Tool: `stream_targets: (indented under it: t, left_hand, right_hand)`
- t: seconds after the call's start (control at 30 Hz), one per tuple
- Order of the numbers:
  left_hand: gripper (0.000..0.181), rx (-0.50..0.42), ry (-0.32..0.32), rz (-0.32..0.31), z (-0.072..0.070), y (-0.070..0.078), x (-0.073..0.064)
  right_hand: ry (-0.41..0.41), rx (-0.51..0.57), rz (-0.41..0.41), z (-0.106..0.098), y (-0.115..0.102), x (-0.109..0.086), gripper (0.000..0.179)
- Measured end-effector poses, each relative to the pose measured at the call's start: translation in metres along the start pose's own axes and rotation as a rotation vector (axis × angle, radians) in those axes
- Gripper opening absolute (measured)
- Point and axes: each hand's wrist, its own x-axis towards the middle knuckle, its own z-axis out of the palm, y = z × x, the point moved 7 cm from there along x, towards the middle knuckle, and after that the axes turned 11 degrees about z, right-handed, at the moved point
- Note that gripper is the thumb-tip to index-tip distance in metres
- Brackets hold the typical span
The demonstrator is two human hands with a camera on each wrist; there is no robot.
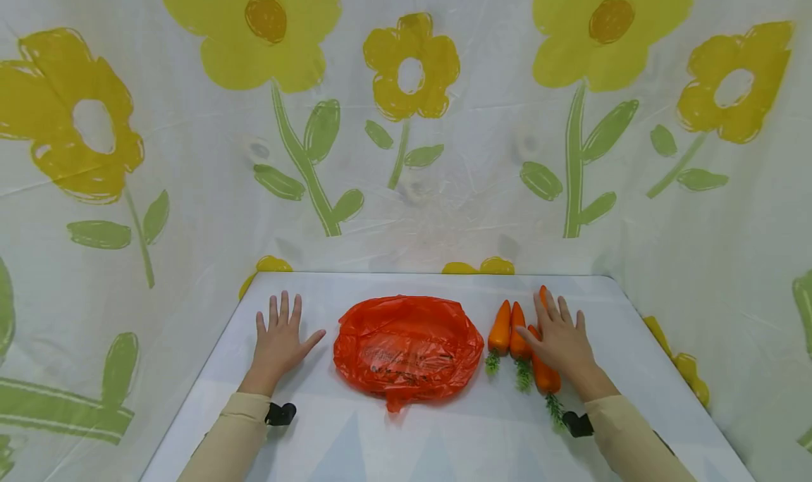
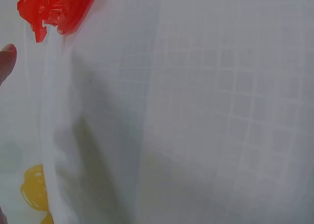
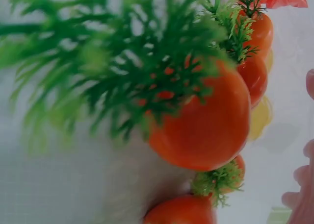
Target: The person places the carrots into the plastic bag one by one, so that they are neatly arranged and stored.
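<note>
A red plastic bag [image 1: 409, 355] lies spread on the white table, its mouth facing up. To its right, several orange carrots [image 1: 500, 332] with green leafy tops lie with their tips pointing away. My right hand [image 1: 566, 342] is spread over the rightmost carrots, fingers extended, partly hiding them. In the right wrist view a carrot's thick end [image 3: 211, 121] and its leaves loom close, while the fingertips show at the right edge. Left of the bag, my left hand [image 1: 278, 342] is spread with nothing in it. Only its thumb [image 2: 6, 62] shows clearly in the left wrist view.
The white table [image 1: 304, 433] carries pale blue triangle shapes near its front. A white cloth with yellow flowers [image 1: 415, 66] hangs behind the table and along both sides. Black wrist devices [image 1: 280, 414] sit at both sleeve cuffs.
</note>
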Motion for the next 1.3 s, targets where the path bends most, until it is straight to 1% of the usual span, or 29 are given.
stream_targets:
  t: [0.27,0.5,0.67,0.83,1.03,1.2,1.3]
  left_hand:
    - [0.101,0.009,0.017,0.013,0.001,-0.001,0.001]
    - [0.097,-0.041,0.048,0.056,0.001,0.003,0.002]
    - [0.094,-0.058,0.074,0.065,-0.002,0.006,0.001]
    - [0.089,-0.129,0.098,0.056,-0.002,0.007,0.0]
    - [0.082,-0.196,0.1,0.035,-0.002,0.008,-0.002]
    - [0.076,-0.286,0.086,0.036,-0.001,0.01,-0.003]
    - [0.079,-0.337,0.06,0.049,0.001,0.012,-0.003]
  right_hand:
    - [0.016,0.003,-0.005,0.0,0.009,-0.002,0.091]
    - [0.047,0.01,0.008,0.0,0.019,-0.007,0.088]
    - [0.05,0.024,0.025,-0.001,0.021,-0.012,0.086]
    - [0.09,0.057,0.036,-0.004,0.026,-0.016,0.08]
    - [0.113,0.102,0.045,-0.006,0.032,-0.019,0.077]
    - [0.117,0.116,0.041,-0.007,0.037,-0.022,0.072]
    - [0.11,0.125,0.055,-0.006,0.04,-0.023,0.07]
